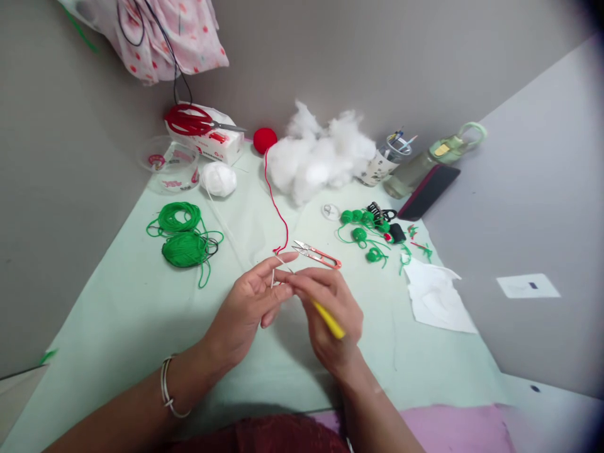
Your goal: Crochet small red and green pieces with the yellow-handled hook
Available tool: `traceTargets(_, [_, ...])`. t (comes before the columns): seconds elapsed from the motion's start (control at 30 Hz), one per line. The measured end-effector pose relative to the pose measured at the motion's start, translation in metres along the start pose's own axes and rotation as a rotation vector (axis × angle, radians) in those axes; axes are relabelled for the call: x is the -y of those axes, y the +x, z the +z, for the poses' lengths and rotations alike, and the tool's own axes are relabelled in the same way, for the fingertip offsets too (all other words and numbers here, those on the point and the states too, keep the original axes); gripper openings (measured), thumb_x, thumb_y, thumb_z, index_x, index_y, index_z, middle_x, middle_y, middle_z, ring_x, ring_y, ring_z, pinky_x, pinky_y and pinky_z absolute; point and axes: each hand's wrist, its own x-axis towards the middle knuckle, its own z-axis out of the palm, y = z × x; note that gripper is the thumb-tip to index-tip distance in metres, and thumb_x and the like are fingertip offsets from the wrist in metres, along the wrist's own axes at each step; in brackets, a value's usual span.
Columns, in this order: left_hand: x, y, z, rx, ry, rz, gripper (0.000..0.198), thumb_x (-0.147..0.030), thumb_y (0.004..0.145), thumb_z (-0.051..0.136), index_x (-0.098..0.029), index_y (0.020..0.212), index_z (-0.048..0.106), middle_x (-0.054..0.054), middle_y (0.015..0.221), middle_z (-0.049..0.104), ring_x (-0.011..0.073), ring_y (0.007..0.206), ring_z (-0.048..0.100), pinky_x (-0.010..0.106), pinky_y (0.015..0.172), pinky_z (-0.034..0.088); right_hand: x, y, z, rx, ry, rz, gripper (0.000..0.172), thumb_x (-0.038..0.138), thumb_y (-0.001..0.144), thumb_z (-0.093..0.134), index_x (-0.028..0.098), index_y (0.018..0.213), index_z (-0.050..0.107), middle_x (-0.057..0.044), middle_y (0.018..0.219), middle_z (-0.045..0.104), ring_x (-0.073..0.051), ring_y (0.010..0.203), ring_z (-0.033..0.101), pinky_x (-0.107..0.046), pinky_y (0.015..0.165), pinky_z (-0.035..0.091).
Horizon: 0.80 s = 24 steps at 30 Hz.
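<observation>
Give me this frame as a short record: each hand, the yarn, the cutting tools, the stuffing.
Left hand: white strand across its fingers; grip unclear
Right hand: holds yellow-handled tool, tip at the left fingers
Yarn: red ball, white ball, green bundle
Cutting tools: orange snips beyond the hands; red-handled scissors on white box
Stuffing: white, fluffy, at the far side

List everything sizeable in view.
crochet hook: one, yellow, centre
thread snips: one, orange, centre
yarn ball: one, red, back
yarn ball: one, white, left
yarn bundles: two, green, left
scissors: one, red, left
tissue box: one, white, left
tub: one, clear, left
stuffing: one heap, white, back
pen cup: one, clear, right
bottle: one, green, right
slab: one, dark, right
crocheted pieces: several, green, right
paper: one, white, right
cloth: one, pink, hanging
tablecloth: one, green, underneath
hands: two, bare, centre
</observation>
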Motion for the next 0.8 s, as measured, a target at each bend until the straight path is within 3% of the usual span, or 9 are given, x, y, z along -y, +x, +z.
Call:
traceTargets(0.07, [-0.002,0.001,-0.002,0.045,-0.076,-0.083,0.043,-0.026,0.086,0.082,-0.015,0.128,0.074,-0.012,0.054,0.039,0.0031,0.046,0.02,0.018,0.045,0.019,-0.001,-0.002,-0.003,0.003,-0.094,-0.076,0.035,0.01,0.098,0.066,0.031,0.125,0.077,-0.008,0.114,0.076,-0.022,0.101,0.073,-0.036,0.082,0.062])
traceTargets(0.17, [-0.006,0.002,-0.005,0.066,-0.172,-0.129,0.038,-0.021,0.086,0.081,-0.013,0.122,0.076,-0.013,0.053,0.035,0.0033,0.047,0.014,0.018,0.045,0.018,-0.001,0.003,-0.007,-0.102,0.09,0.055,0.024,0.016,0.102,0.062,0.028,0.114,0.079,-0.006,0.095,0.076,-0.02,0.085,0.072,-0.037,0.075,0.061])
traceTargets(0.23, [-0.008,0.003,-0.006,0.041,-0.166,-0.089,0.036,-0.019,0.086,0.08,-0.015,0.122,0.077,-0.012,0.056,0.039,0.0028,0.047,0.015,0.018,0.045,0.019,-0.001,0.009,-0.007,-0.152,0.32,0.214,0.02,0.022,0.104,0.06,0.026,0.105,0.079,-0.004,0.087,0.074,-0.017,0.071,0.068,-0.035,0.068,0.058])
traceTargets(0.3, [-0.007,0.003,-0.005,0.033,-0.107,-0.046,0.036,-0.02,0.087,0.081,-0.017,0.122,0.077,-0.01,0.059,0.044,0.0021,0.047,0.019,0.019,0.046,0.02,-0.001,0.012,-0.005,-0.108,0.45,0.309,0.019,0.026,0.103,0.062,0.025,0.1,0.08,-0.004,0.089,0.074,-0.016,0.07,0.066,-0.033,0.065,0.057])
traceTargets(0.4, [-0.005,0.002,-0.003,0.05,0.0,0.0,0.036,-0.026,0.087,0.082,-0.02,0.123,0.077,-0.009,0.064,0.049,0.0019,0.047,0.027,0.02,0.046,0.02,-0.001,0.013,-0.003,-0.042,0.45,0.341,0.015,0.027,0.101,0.068,0.025,0.098,0.082,-0.005,0.093,0.078,-0.016,0.076,0.068,-0.031,0.069,0.057])
traceTargets(0.6, [-0.007,0.0,-0.005,0.062,0.057,-0.038,0.036,-0.028,0.087,0.081,-0.023,0.122,0.077,-0.004,0.083,0.06,-0.0003,0.047,0.032,0.022,0.048,0.021,-0.002,0.012,-0.006,-0.067,0.667,0.471,0.02,0.034,0.105,0.062,0.024,0.096,0.077,-0.004,0.089,0.079,-0.016,0.07,0.072,-0.03,0.065,0.06])
traceTargets(0.7, [-0.007,0.0,-0.004,0.029,0.067,-0.037,0.038,-0.031,0.085,0.082,-0.021,0.121,0.076,-0.005,0.08,0.059,0.0005,0.047,0.031,0.022,0.048,0.021,0.0,0.009,-0.007,-0.062,0.503,0.382,0.021,0.028,0.108,0.054,0.024,0.101,0.074,-0.003,0.091,0.079,-0.016,0.07,0.072,-0.031,0.066,0.061])
traceTargets(0.8, [-0.005,0.0,-0.002,-0.032,0.102,0.018,0.043,-0.031,0.083,0.086,-0.019,0.122,0.074,-0.006,0.076,0.055,0.002,0.049,0.031,0.022,0.047,0.021,0.0,0.001,-0.006,-0.014,0.112,0.084,0.024,0.017,0.106,0.052,0.026,0.115,0.073,-0.006,0.097,0.079,-0.018,0.082,0.075,-0.033,0.073,0.062])
